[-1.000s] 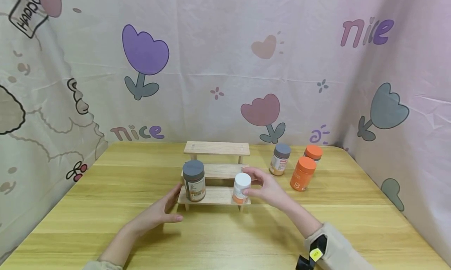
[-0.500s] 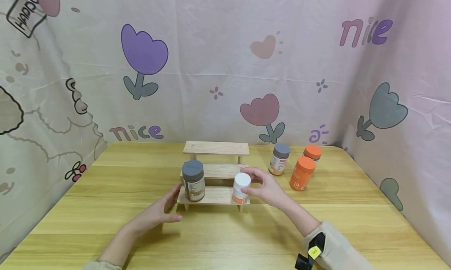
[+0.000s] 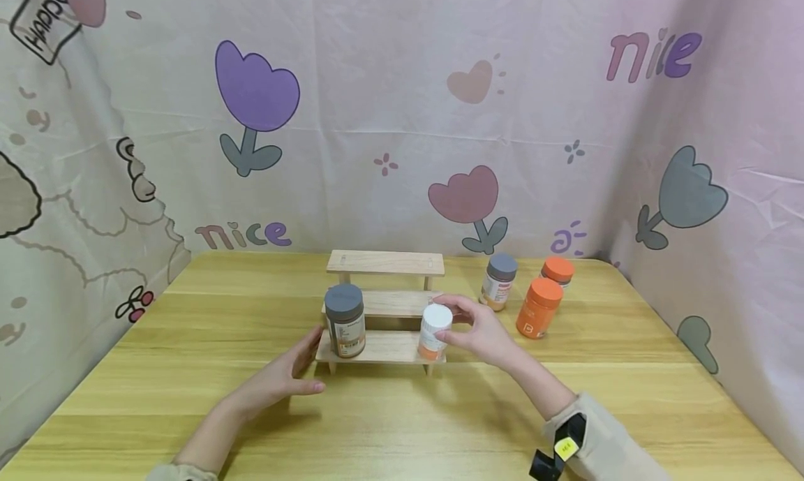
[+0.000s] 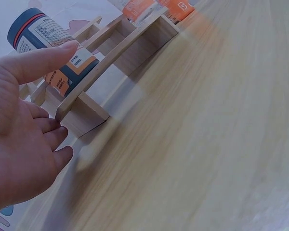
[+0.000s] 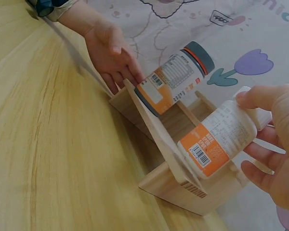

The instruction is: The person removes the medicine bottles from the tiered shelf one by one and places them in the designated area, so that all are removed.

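Note:
My right hand (image 3: pixel 480 331) holds a white pill bottle (image 5: pixel 221 137) with an orange band between thumb and fingers, at the right end of the lowest step of a small three-tier wooden rack (image 3: pixel 389 347). In the right wrist view its base is right at the step's surface. A larger pill jar (image 3: pixel 345 320) with a dark grey cap stands upright on the left end of the same step. Beside that end is my left hand (image 4: pixel 26 130), thumb stretched out in front of the jar and fingertips at the rack's edge; it holds nothing.
To the right of the rack, on the wooden table (image 3: pixel 377 425), stand a grey-capped jar (image 3: pixel 499 282), an orange jar (image 3: pixel 539 308) and, partly hidden behind it, another orange-capped jar (image 3: pixel 557 270). A patterned cloth (image 3: pixel 377 83) hangs behind the table.
The white bottle has shifted slightly to the right along the step, together with my right hand. My left hand and the grey-capped jar on the rack stay put.

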The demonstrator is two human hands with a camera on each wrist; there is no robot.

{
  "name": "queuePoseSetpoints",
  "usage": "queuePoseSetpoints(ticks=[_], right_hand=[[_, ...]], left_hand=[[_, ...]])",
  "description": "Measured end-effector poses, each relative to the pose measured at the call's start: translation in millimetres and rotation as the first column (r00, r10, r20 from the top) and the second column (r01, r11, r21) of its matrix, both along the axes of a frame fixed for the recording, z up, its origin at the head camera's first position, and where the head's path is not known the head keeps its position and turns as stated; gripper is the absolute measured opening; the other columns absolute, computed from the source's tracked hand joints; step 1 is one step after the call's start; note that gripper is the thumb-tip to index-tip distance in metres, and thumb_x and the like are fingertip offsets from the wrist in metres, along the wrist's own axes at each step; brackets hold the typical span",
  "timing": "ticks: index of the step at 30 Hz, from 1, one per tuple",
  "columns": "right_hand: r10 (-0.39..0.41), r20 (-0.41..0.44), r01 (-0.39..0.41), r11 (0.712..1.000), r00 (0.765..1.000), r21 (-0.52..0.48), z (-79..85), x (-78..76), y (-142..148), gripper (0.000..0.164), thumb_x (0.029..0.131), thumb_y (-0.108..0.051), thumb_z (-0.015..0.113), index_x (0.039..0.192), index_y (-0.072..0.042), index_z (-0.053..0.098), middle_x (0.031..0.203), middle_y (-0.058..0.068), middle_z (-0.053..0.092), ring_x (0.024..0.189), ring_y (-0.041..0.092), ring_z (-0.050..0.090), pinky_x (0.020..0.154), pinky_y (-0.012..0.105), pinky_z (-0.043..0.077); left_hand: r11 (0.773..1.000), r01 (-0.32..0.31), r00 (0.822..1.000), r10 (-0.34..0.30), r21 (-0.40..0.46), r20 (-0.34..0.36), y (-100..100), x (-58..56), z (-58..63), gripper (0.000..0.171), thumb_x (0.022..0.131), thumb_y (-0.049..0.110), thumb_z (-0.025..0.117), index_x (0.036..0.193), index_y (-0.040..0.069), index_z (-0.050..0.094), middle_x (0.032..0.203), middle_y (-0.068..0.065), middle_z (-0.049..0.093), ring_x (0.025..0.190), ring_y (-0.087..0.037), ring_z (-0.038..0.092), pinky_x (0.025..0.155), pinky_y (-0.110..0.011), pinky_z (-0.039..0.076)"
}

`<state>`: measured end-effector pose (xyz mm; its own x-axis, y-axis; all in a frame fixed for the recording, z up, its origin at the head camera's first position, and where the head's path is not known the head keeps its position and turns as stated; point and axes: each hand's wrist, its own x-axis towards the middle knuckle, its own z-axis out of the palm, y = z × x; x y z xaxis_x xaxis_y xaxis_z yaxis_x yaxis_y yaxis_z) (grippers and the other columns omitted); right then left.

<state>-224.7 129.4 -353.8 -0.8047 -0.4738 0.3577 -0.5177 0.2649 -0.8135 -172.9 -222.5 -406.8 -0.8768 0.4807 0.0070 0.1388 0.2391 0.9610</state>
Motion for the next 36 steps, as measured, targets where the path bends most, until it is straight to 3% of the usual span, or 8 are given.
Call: queuePoseSetpoints(ticks=[1, 6, 8, 14, 21, 30, 33, 36], right_hand=[[0.000, -0.003, 0.000, 1.000, 1.000, -0.002, 0.9, -0.3, 1, 0.048, 0.076, -0.003, 0.073, 0.121, 0.000, 0.056, 0.116, 0.012, 0.061, 0.099, 0.021, 0.058, 0.088, 0.033, 0.049], [-0.014, -0.006, 0.014, 1.000, 1.000, -0.015, 3.9, -1.2, 6, 0.049, 0.076, -0.003, 0.073, 0.121, 0.002, 0.055, 0.110, 0.013, 0.063, 0.098, 0.023, 0.058, 0.089, 0.038, 0.049], [-0.023, 0.000, 0.023, 1.000, 1.000, -0.019, 5.1, -1.3, 8, 0.049, 0.076, -0.003, 0.073, 0.122, 0.003, 0.055, 0.107, 0.013, 0.063, 0.097, 0.023, 0.058, 0.088, 0.037, 0.049], [-0.040, 0.018, 0.040, 0.999, 0.999, -0.018, 10.0, -1.3, 16, 0.050, 0.076, -0.002, 0.073, 0.122, 0.003, 0.054, 0.109, 0.012, 0.062, 0.098, 0.023, 0.058, 0.088, 0.034, 0.049], [-0.084, 0.019, 0.084, 0.996, 0.996, 0.005, 12.4, -1.6, 31, 0.051, 0.077, -0.004, 0.072, 0.124, 0.003, 0.053, 0.113, 0.014, 0.060, 0.101, 0.028, 0.058, 0.089, 0.045, 0.047], [-0.155, -0.007, 0.155, 0.988, 0.988, -0.020, 9.7, -2.7, 56, 0.047, 0.079, -0.003, 0.071, 0.122, 0.003, 0.054, 0.113, 0.015, 0.059, 0.096, 0.019, 0.058, 0.085, 0.029, 0.050], [-0.172, -0.001, 0.172, 0.985, 0.985, -0.030, 8.0, -1.5, 63, 0.047, 0.079, -0.003, 0.070, 0.123, 0.003, 0.054, 0.115, 0.017, 0.058, 0.095, 0.013, 0.059, 0.082, 0.030, 0.050], [-0.190, -0.006, 0.189, 0.981, 0.982, -0.032, 5.5, 0.2, 69, 0.047, 0.080, -0.002, 0.070, 0.124, 0.005, 0.053, 0.116, 0.019, 0.058, 0.094, 0.010, 0.058, 0.081, 0.028, 0.051]], left_hand=[[1.000, -0.001, 1.000, 0.001, 0.000, 0.004, 0, 0.0, 0.3, 0.099, 0.082, 0.013, 0.067, 0.145, -0.004, -0.007, 0.151, -0.023, -0.007, 0.137, -0.040, -0.002, 0.107, -0.041, 0.006], [1.000, 0.014, 1.000, -0.014, 0.000, -0.022, 1, 0.2, 2.3, 0.098, 0.082, 0.013, 0.068, 0.145, -0.005, -0.006, 0.151, -0.025, -0.007, 0.136, -0.043, -0.003, 0.108, -0.044, 0.007], [1.000, 0.016, 0.999, -0.016, 0.000, -0.028, 1, -0.1, 2.9, 0.098, 0.082, 0.013, 0.068, 0.145, -0.006, -0.006, 0.150, -0.026, -0.007, 0.136, -0.044, -0.003, 0.106, -0.049, 0.004], [1.000, 0.015, 0.999, -0.015, -0.006, -0.031, 1, -1.3, 4.5, 0.099, 0.082, 0.014, 0.068, 0.145, -0.005, -0.005, 0.150, -0.026, -0.006, 0.136, -0.044, -0.002, 0.106, -0.049, 0.004], [1.000, 0.016, 1.000, -0.016, -0.014, -0.026, 1, -2.3, 5.1, 0.099, 0.082, 0.015, 0.068, 0.145, -0.004, -0.005, 0.151, -0.025, -0.006, 0.136, -0.043, -0.001, 0.107, -0.050, 0.006], [1.000, 0.014, 1.000, -0.014, -0.015, -0.027, 1, -2.5, 5.1, 0.098, 0.083, 0.014, 0.067, 0.145, -0.005, -0.005, 0.150, -0.025, -0.006, 0.136, -0.043, -0.001, 0.107, -0.050, 0.006], [1.000, 0.013, 1.000, -0.013, -0.009, -0.016, 0, -2.0, 3.2, 0.098, 0.083, 0.014, 0.067, 0.145, -0.004, -0.006, 0.151, -0.024, -0.007, 0.136, -0.042, -0.001, 0.108, -0.042, 0.009], [1.000, 0.016, 1.000, -0.016, 0.004, -0.002, 0, -1.2, 0.3, 0.098, 0.083, 0.012, 0.067, 0.145, -0.003, -0.007, 0.151, -0.023, -0.008, 0.137, -0.040, -0.002, 0.106, -0.024, 0.014]])
